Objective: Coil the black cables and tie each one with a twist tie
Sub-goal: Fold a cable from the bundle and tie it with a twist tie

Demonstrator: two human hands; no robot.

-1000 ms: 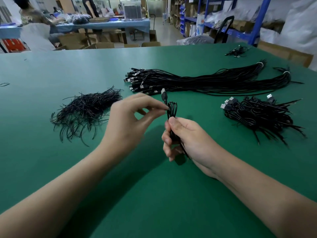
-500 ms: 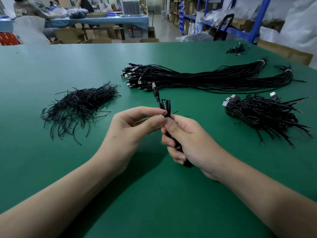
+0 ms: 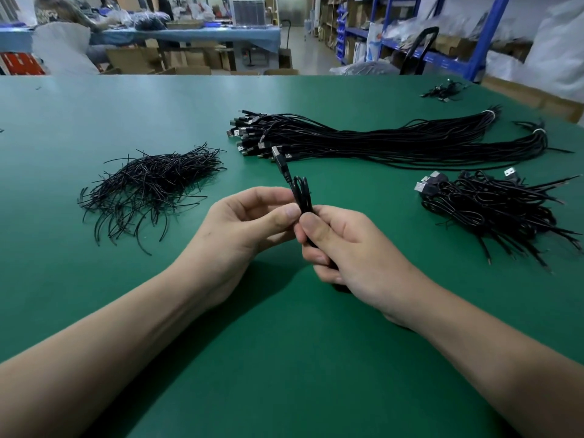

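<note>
Right hand (image 3: 350, 248) fisted around the lower part of a coiled black USB cable (image 3: 301, 194), thumb pressed against the bundle; the loops and the USB plug (image 3: 278, 156) stick up above the fist. Left hand (image 3: 249, 229) pinches at the coil's waist with thumb and forefinger, touching the right thumb. Whether a twist tie is already between those fingertips cannot be told; it is too thin and hidden. Both hands are held above the near centre of the green worktop (image 3: 284, 358). Loose twist ties (image 3: 148, 181) lie in a heap at left, uncoiled cables (image 3: 379, 140) in a long bundle at far centre-right, finished coils (image 3: 493, 207) piled at right. Judgement: step in hand is binding the coil. Risks: if the right-hand grip relaxes while the left works, the springy loops could fan open and the coil would need rewinding; a tie wound too loosely or off-centre may slide off; the free plug end may pull a loop out under its own weight.
</note>
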